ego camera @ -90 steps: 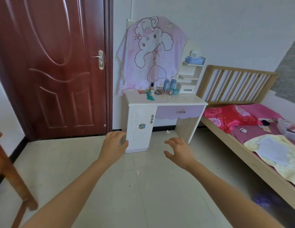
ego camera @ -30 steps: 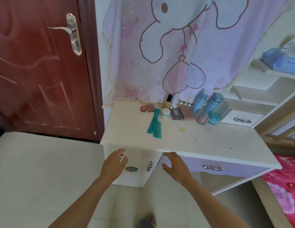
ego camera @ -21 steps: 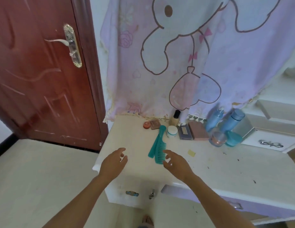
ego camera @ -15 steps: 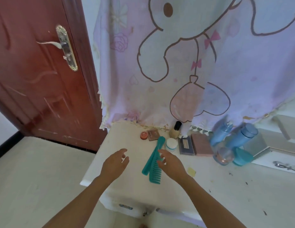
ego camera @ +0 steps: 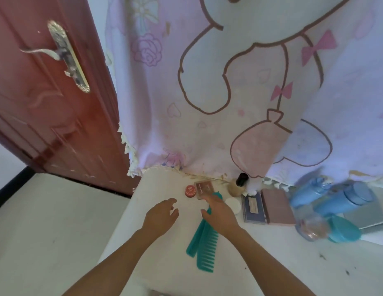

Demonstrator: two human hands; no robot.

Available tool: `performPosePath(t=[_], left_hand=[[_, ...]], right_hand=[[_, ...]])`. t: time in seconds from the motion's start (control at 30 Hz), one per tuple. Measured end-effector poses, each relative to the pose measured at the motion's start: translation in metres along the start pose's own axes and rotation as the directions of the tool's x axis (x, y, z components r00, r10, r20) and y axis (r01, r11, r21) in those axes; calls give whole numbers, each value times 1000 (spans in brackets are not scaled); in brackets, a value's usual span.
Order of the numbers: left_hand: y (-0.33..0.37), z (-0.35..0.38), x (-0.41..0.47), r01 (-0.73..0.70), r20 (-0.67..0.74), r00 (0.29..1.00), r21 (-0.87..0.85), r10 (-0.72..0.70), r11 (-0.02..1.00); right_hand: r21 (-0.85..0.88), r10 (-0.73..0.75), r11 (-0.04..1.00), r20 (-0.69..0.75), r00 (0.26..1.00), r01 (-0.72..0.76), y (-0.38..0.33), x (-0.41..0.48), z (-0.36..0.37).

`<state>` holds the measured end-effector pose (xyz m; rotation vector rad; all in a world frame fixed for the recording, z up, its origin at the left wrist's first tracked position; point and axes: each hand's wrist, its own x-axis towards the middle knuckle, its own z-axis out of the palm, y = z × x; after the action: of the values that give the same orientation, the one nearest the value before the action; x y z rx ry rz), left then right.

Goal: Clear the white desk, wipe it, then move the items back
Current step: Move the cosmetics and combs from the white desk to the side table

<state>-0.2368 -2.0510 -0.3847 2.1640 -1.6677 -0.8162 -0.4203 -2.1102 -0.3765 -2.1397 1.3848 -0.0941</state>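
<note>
Table uncleared and apparently unwiped: teal comb and blue bottles lie on it; left hand and right hand hover loosely spread, gripping nothing.

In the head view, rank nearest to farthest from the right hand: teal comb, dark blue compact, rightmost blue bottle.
1. Teal comb, beneath the right hand.
2. Dark blue compact, just to its right.
3. Rightmost blue bottle, far right.

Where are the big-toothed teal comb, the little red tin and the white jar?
big-toothed teal comb point(ego camera: 208, 249): head view, middle of its teeth.
little red tin point(ego camera: 190, 190): head view, its round lid.
white jar point(ego camera: 233, 205): head view, its lid.
</note>
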Motion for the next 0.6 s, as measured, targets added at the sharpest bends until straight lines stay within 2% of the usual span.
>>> performPosePath(t=[0.17, 0.33, 0.6], left_hand=[[-2, -6, 19, -35, 15, 999, 37, 35, 999], [-8, -5, 27, -46, 43, 998, 31, 44, 998], [-11, -5, 46, -87, 63, 995, 63, 83, 994]], right_hand=[[-161, 49, 986, -21, 999, -52, -3, 35, -4], [-279, 29, 960, 22, 999, -22, -4, 61, 4], [-273, 78, 960, 61, 995, -59, 2, 78, 9]])
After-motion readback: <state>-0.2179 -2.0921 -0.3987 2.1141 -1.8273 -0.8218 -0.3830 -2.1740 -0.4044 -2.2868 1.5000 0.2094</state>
